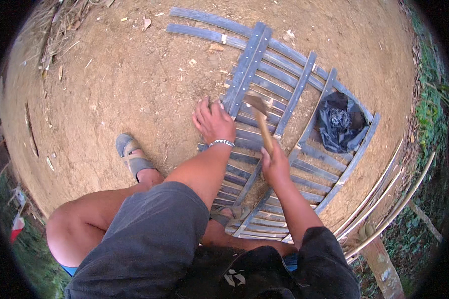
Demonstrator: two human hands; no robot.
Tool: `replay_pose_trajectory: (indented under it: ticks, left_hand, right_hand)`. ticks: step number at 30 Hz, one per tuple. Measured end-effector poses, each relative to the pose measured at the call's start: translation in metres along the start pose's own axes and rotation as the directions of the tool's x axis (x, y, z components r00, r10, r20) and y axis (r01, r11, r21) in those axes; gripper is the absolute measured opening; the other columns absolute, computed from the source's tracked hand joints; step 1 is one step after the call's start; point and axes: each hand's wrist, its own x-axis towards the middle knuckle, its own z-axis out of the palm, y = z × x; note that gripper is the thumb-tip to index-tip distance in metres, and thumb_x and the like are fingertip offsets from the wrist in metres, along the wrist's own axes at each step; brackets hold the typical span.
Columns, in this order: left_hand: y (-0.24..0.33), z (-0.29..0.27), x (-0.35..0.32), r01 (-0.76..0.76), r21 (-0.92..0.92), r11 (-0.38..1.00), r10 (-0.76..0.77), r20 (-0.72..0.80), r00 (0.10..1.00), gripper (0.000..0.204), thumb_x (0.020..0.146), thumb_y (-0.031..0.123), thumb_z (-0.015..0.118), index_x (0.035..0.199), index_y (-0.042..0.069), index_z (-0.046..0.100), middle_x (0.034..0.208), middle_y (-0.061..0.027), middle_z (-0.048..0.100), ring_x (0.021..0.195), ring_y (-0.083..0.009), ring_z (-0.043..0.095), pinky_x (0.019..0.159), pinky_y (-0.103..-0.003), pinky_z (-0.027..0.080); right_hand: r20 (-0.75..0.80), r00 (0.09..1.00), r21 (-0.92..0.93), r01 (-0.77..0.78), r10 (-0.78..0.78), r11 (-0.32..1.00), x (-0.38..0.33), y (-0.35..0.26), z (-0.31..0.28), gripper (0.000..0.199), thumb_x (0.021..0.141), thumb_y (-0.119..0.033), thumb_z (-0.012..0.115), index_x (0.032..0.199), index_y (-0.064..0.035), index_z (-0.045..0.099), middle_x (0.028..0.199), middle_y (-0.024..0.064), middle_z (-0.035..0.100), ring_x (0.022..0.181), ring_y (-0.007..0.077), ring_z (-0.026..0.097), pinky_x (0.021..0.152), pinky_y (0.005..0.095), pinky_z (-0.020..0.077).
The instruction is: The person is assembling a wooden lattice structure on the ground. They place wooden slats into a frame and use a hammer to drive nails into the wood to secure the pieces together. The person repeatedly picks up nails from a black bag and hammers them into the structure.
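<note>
Head view: packed brown earth [134, 84], strewn with dry leaves and twigs, lies around the dark slatted frame [296, 95], and green plants [431, 99] grow to the right of it. A black plastic bag [340, 127] sits on the frame's right part. My right hand [276, 163] is closed around the wooden handle of a hammer [267, 135], above the frame's middle, its head leaning away from me over the slats. My left hand [215, 120] is at the frame's left edge, thumb by the double crossbar; whether its fingers grip anything, I cannot tell. The hammer's head is blurred, so contact with the slats is unclear. My leg and dark clothing hide the frame's near end.
</note>
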Motion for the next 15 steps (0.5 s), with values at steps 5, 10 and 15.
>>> replay_pose_trajectory:
  ticks: [5,10,15]
  left_hand:
    - [-0.002,-0.001,-0.005,0.044,0.013,0.999,-0.045,0.081,0.996,0.026,0.097,0.019,0.062,0.121,0.013,0.068,0.147,-0.012,0.051,0.144,-0.0328,0.042,0.121,-0.058,0.025]
    - [-0.002,-0.004,-0.006,0.031,-0.004,1.0,-0.031,0.069,0.997,0.026,0.097,0.017,0.061,0.121,0.011,0.067,0.147,-0.0124,0.051,0.145,-0.0328,0.041,0.121,-0.058,0.025]
    - [-0.001,-0.005,-0.004,0.027,-0.011,1.0,-0.026,0.084,0.996,0.025,0.098,0.017,0.058,0.121,0.008,0.063,0.147,-0.0127,0.051,0.145,-0.0324,0.041,0.122,-0.057,0.024]
  right_hand:
    - [0.104,0.995,-0.074,-0.001,0.009,0.997,0.001,-0.002,0.002,0.04,0.099,-0.02,0.063,0.137,-0.013,0.054,0.116,0.025,0.069,0.101,0.0464,0.068,0.084,0.0546,0.0554]
    - [0.078,0.992,-0.014,-0.096,0.097,0.995,0.002,-0.005,0.002,0.042,0.1,-0.022,0.062,0.139,-0.0144,0.052,0.116,0.0246,0.07,0.098,0.0472,0.069,0.085,0.0555,0.0549]
    - [0.122,0.985,-0.098,-0.114,0.126,0.989,-0.003,0.006,-0.009,0.038,0.099,-0.02,0.064,0.135,-0.0115,0.055,0.112,0.0261,0.07,0.1,0.0486,0.068,0.084,0.0555,0.054]
